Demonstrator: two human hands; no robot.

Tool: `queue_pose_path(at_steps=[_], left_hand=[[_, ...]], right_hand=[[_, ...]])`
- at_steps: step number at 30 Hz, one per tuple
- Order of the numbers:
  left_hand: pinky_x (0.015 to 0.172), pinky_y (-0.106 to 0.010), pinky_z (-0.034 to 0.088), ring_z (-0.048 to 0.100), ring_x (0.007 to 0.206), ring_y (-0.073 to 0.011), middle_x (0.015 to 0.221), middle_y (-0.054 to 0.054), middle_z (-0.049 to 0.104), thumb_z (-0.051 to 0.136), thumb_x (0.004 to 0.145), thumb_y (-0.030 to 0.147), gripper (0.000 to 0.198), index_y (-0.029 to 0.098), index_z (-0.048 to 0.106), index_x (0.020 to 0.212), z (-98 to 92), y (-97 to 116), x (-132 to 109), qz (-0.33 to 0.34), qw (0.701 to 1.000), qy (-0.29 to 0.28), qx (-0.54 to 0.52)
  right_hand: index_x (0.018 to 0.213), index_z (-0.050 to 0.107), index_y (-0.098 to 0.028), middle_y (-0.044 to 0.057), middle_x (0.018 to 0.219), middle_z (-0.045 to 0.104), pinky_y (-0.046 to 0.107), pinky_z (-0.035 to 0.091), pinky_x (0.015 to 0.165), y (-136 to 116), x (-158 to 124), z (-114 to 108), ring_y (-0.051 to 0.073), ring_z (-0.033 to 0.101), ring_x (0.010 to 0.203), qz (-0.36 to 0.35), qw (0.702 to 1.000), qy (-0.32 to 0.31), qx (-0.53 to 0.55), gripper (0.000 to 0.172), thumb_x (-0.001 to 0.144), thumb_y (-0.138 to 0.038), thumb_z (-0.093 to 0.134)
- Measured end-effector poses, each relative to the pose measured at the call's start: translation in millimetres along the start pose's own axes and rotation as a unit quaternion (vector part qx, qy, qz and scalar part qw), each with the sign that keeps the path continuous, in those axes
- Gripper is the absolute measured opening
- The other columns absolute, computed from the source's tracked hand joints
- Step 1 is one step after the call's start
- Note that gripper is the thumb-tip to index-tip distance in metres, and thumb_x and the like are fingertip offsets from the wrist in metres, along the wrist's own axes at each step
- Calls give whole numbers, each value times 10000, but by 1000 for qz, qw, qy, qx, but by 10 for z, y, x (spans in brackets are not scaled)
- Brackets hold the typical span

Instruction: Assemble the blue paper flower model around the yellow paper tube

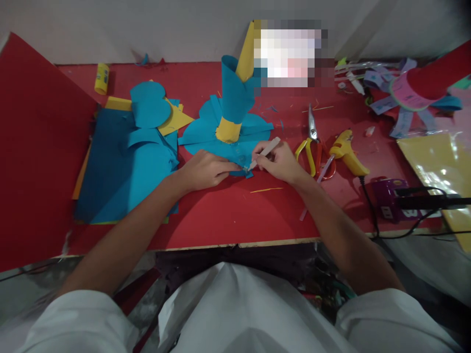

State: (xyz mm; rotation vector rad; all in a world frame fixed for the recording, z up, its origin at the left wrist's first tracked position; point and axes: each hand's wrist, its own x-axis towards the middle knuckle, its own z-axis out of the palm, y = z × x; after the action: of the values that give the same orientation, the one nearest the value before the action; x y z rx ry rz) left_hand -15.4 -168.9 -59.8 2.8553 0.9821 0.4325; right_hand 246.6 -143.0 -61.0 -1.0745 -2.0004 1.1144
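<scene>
My right hand (275, 159) pinches a flat pale stick (270, 151), and its lower tip touches a blue paper cutout (206, 135) near the front edge. My left hand (208, 169) lies palm down at the same cutout, its fingers stretched toward the stick's tip. Shiny, clear residue that looks like glue shows on the paper there. On the cutout stands a rolled blue paper cone (235, 93) with a yellow paper band (228, 130) at its base. Behind it rises a yellow paper cone (247, 54).
Blue paper sheets (106, 162) lie left, beside a red board (40, 147). A glue stick (102, 78) stands farther back. To the right are scissors (312, 139), a yellow glue gun (349, 152) with its cord, and a purple box (392, 196). A blurred patch hides the back.
</scene>
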Motion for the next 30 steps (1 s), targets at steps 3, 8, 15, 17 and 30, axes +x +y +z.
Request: queue_pose_path(at_steps=[3, 8, 15, 17, 30], left_hand=[[518, -307, 226, 654, 631, -141, 900, -10, 825, 504, 959, 159, 422, 330, 793, 1216, 0, -2, 2, -2, 1000, -5, -1], [526, -293, 226, 661, 654, -142, 931, -12, 831, 503, 969, 172, 417, 323, 788, 1233, 2, 0, 2, -8, 1000, -11, -3], [520, -310, 230, 654, 641, -145, 900, -3, 825, 486, 966, 176, 428, 337, 795, 1215, 0, 1, 4, -8, 1000, -8, 2], [519, -309, 241, 660, 647, -143, 905, -5, 826, 489, 962, 176, 425, 333, 797, 1209, -4, 2, 6, -9, 1000, -10, 3], [529, -293, 238, 682, 685, -152, 931, 0, 833, 510, 957, 166, 417, 327, 793, 1217, -1, 5, 4, -10, 1000, -9, -2]], right_hand=[[753, 626, -203, -10, 612, 614, 278, 386, 512, 4, 1, 1, 124, 534, 543, 1, 1000, -2, 4, 153, 879, -287, 602], [754, 629, -201, -12, 610, 608, 282, 382, 516, 6, 4, 1, 124, 538, 543, -5, 1000, 4, 4, 154, 882, -282, 600], [763, 624, -208, -12, 621, 606, 284, 384, 529, 35, 13, -1, 126, 529, 554, -3, 1000, 11, -9, 161, 899, -291, 601], [774, 628, -206, -9, 629, 604, 286, 385, 532, 48, 16, -2, 128, 530, 561, -8, 1000, 11, -10, 169, 914, -297, 598], [780, 635, -208, -13, 628, 602, 291, 386, 531, 31, 17, -5, 128, 534, 559, -2, 1000, 16, -4, 158, 916, -282, 602]])
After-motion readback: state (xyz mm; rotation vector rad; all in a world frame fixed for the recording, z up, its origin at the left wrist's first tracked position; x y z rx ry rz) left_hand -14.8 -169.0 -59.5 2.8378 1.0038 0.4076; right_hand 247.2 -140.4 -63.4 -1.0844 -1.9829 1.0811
